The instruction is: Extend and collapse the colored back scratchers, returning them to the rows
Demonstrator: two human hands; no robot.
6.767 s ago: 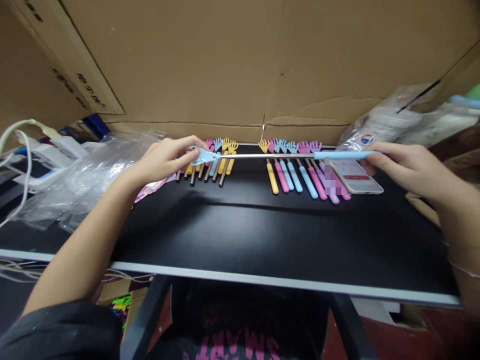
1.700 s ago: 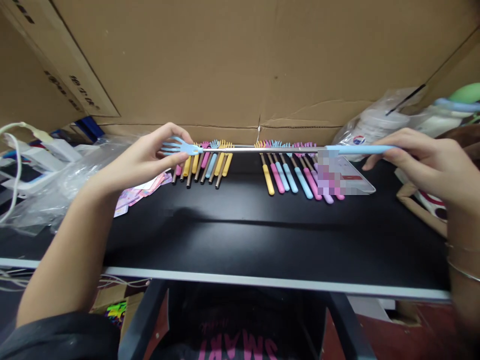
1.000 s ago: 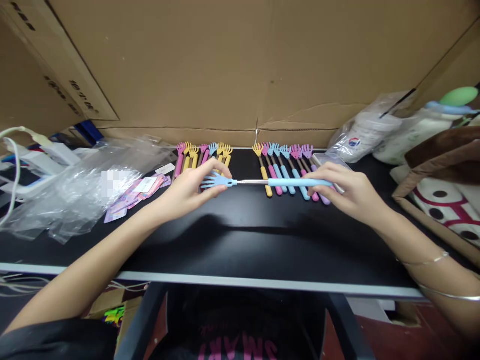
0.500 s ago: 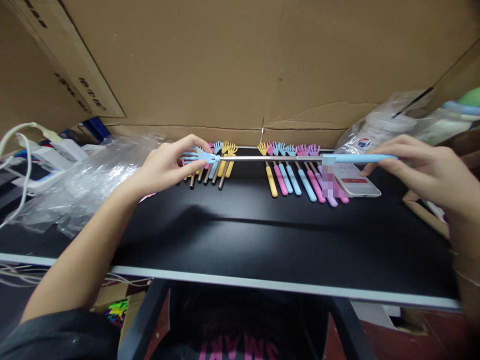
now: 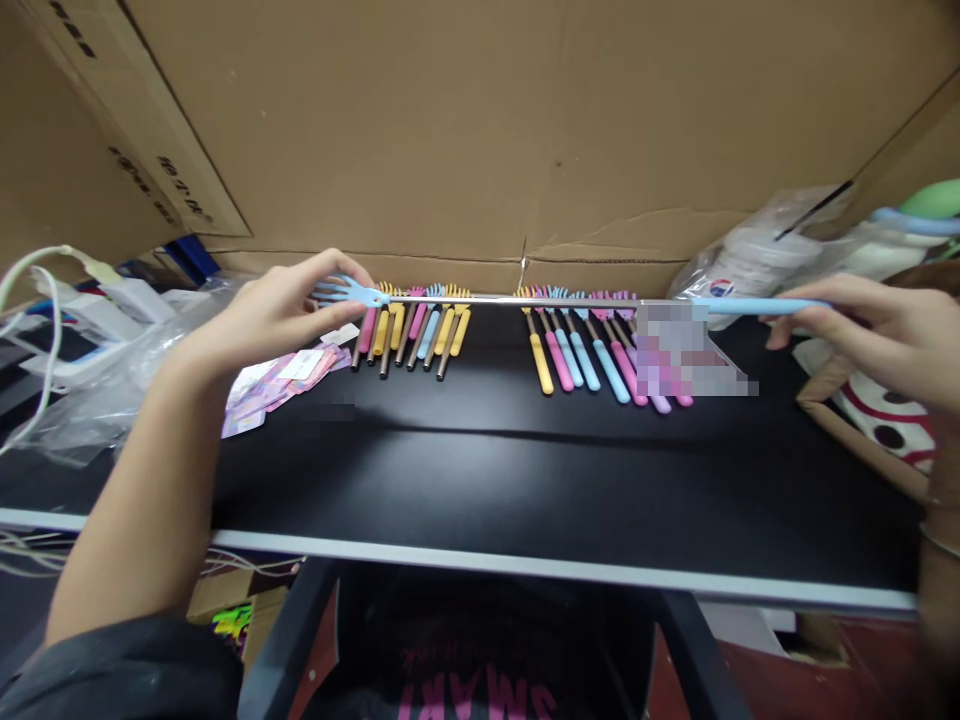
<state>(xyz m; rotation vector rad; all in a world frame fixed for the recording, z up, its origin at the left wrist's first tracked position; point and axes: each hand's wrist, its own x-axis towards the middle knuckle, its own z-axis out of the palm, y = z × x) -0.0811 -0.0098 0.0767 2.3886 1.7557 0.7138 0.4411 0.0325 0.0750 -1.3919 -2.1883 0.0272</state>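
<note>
A light-blue back scratcher with a long metal telescopic rod is stretched level above the table. My left hand pinches its hand-shaped blue head at the left. At the other end my right hand grips the blue handle. Behind and below the rod lie two groups of back scratchers in yellow, pink, blue and purple. Those in the left group show metal rods and coloured handles side by side. In the right group the handles point toward me.
Printed cards lie left on the black table, beside clear plastic bags and white cables. A pixelated patch covers a phone-like thing at right. A bagged cup stands behind. Cardboard walls the back.
My hands have moved apart and the back scratcher's metal rod is longer. My left hand went left, my right hand slightly right. The cards on the left now show more fully.
</note>
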